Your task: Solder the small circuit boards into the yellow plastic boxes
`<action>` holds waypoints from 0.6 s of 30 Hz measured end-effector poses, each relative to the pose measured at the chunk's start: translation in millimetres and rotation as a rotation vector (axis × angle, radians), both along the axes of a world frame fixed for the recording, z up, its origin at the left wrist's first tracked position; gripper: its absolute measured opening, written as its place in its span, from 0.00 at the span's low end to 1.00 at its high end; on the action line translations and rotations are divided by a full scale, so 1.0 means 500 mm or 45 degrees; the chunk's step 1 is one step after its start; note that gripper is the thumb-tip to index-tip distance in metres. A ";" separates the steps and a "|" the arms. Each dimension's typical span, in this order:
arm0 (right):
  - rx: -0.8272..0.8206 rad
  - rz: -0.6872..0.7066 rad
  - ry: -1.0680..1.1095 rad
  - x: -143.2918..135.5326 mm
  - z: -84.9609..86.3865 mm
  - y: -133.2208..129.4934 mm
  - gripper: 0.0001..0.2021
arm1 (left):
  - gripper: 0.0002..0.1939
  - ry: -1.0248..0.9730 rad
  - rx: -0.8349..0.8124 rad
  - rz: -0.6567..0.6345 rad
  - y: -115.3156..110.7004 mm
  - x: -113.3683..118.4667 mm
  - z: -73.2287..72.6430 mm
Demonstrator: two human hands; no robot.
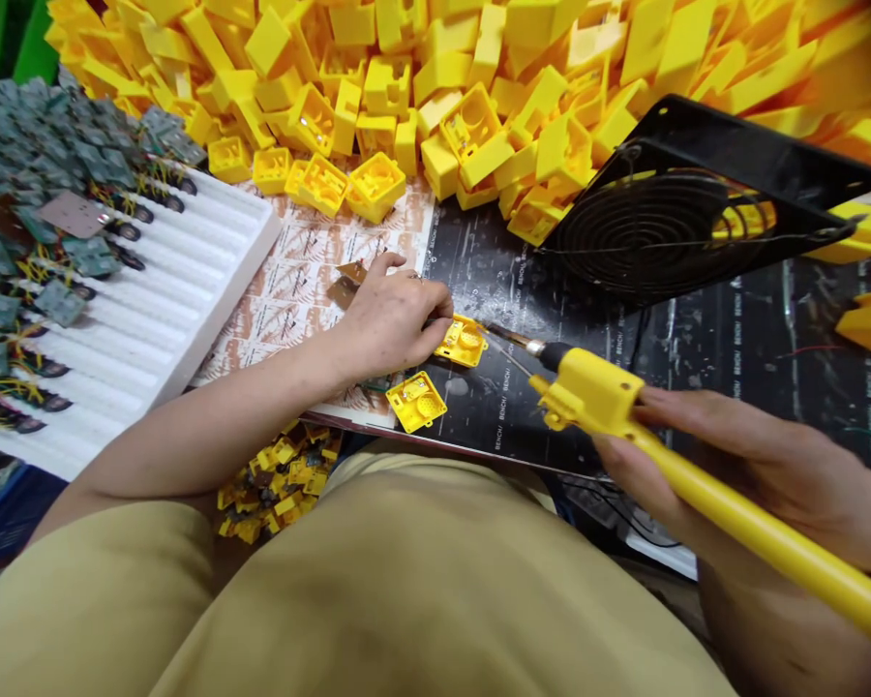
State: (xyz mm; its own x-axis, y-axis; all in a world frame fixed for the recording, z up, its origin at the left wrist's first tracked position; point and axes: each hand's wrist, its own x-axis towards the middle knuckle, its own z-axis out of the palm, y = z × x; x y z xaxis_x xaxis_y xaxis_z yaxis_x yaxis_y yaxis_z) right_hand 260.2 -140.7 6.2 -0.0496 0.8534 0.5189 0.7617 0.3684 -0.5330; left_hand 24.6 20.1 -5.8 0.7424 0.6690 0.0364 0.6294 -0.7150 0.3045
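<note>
The left hand (399, 315) is the nearer one: its fingers are bent narrow at the left end of the yellow casing (465, 341), near the front edge of the desk (479, 416); whether they pinch it, I cannot tell. The right hand (762, 474) holds the soldering iron (599, 392), its long axis slanting leftward to the casing's right end.

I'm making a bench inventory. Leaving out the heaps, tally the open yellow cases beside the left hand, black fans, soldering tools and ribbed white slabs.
Yellow cases beside the left hand: 2
Black fan: 1
Soldering tool: 1
Ribbed white slab: 1
Total: 5
</note>
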 end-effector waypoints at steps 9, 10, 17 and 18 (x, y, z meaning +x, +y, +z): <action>0.140 0.215 -0.230 -0.025 0.006 0.043 0.13 | 0.14 0.115 0.063 -0.051 0.001 0.007 0.006; 0.143 0.229 -0.247 -0.026 0.007 0.044 0.14 | 0.14 0.128 0.069 -0.053 0.001 0.008 0.007; -0.042 0.185 -0.291 0.000 0.029 0.032 0.03 | 0.13 0.138 0.177 -0.066 0.000 0.013 0.009; -0.021 0.159 -0.291 0.004 0.031 0.031 0.03 | 0.13 0.152 0.182 -0.075 0.000 0.013 0.011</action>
State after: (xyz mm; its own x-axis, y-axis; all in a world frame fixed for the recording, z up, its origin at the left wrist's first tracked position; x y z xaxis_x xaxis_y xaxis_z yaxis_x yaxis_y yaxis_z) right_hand 262.3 -125.5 21.7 -0.2697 0.8414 0.4684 0.8120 0.4602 -0.3591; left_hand 31.1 19.9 -0.3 0.7846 0.6189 0.0372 0.6110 -0.7820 0.1228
